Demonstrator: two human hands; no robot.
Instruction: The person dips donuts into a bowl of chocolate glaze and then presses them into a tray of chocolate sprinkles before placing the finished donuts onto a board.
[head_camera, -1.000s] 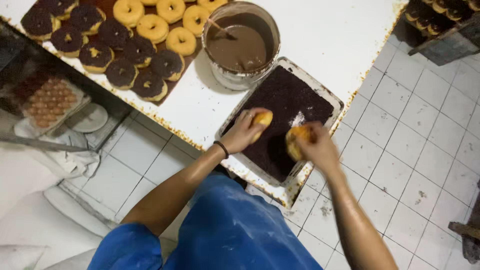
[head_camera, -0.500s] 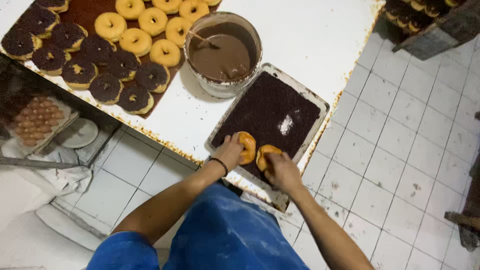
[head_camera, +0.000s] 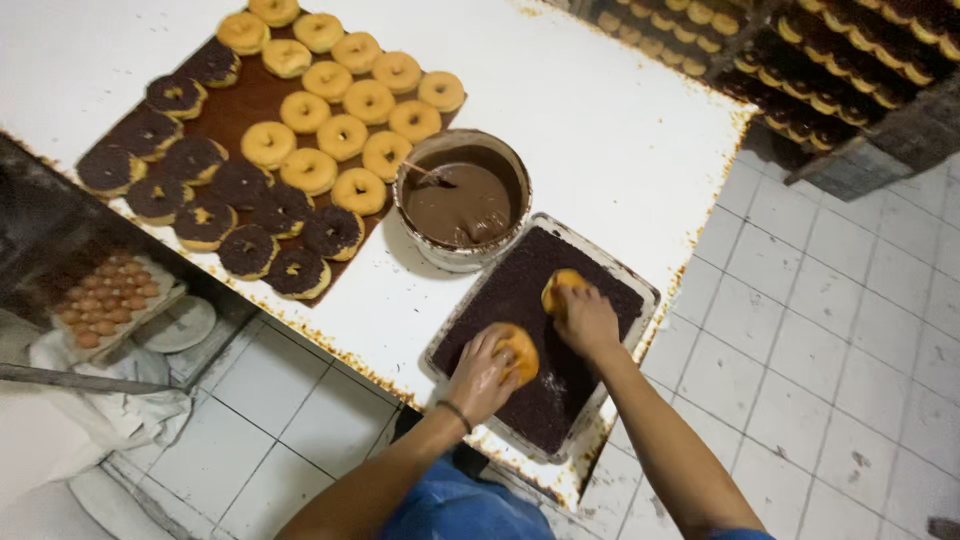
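Note:
My left hand (head_camera: 482, 375) presses a plain doughnut (head_camera: 519, 350) face down into a metal tray of chocolate sprinkles (head_camera: 640, 290). My right hand (head_camera: 588, 322) holds a second doughnut (head_camera: 558, 290) down in the same tray, a little farther in. Just beyond the tray stands a round bowl of melted chocolate (head_camera: 462, 200) with a utensil in it. Left of the bowl a brown board (head_camera: 245, 100) carries several plain doughnuts (head_camera: 342, 135) and several sprinkle-coated ones (head_camera: 240, 215).
Everything sits on a white table (head_camera: 600, 130) whose worn edge runs along the tray. Racks of doughnuts (head_camera: 830, 60) stand at the upper right. A lower shelf at left holds a tray of small round items (head_camera: 95, 300). White tiled floor (head_camera: 850, 350) lies on the right.
The view shifted, so the tray sits lower and more central. Both hands, which held doughnuts close together at the tray's near end, have spread apart; the right one moved farther into the tray.

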